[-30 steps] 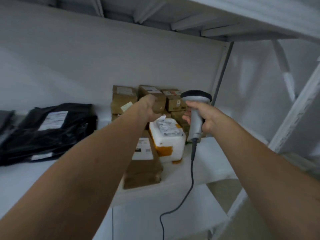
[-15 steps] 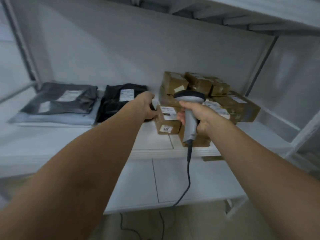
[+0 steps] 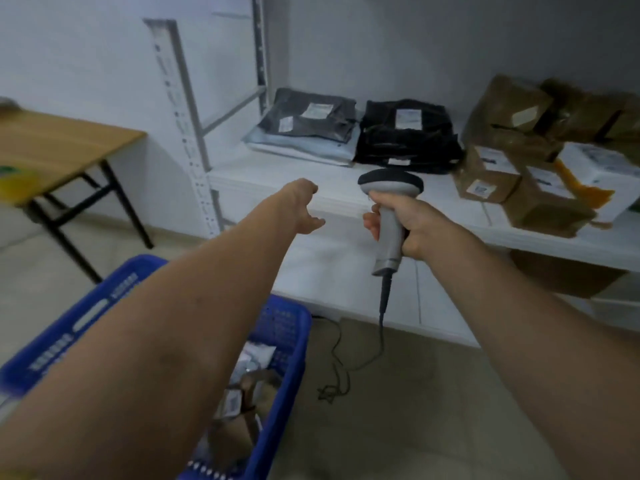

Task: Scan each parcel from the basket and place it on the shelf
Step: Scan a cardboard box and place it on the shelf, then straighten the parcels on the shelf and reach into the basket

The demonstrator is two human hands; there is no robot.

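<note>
- Our right grip (image 3: 412,226) holds the scanner (image 3: 389,216) before the shelf (image 3: 311,181); our left grip (image 3: 303,211) hangs just left of it, apart.
- Behind both grips, bagged parcels (image 3: 311,123) lie on the shelf; boxed parcels (image 3: 519,174) sit right of the right grip.
- The basket (image 3: 287,341) stands on the floor below the left grip, with further parcels (image 3: 256,386) in it.
- A table (image 3: 59,147) stands well left of the left grip.

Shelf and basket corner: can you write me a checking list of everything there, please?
Surface: white shelf, partly loaded.
Job's things: grey bags, black bags, brown boxes on shelf; blue basket on floor holds parcels; scanner.
Clutter: wooden table at left, blurred yellow item on it.
Grippers: left hand empty, fingers loose; right hand grips scanner.
Cables: scanner cable hangs to floor, tangled there.
Surroundings: white wall, metal upright.
</note>
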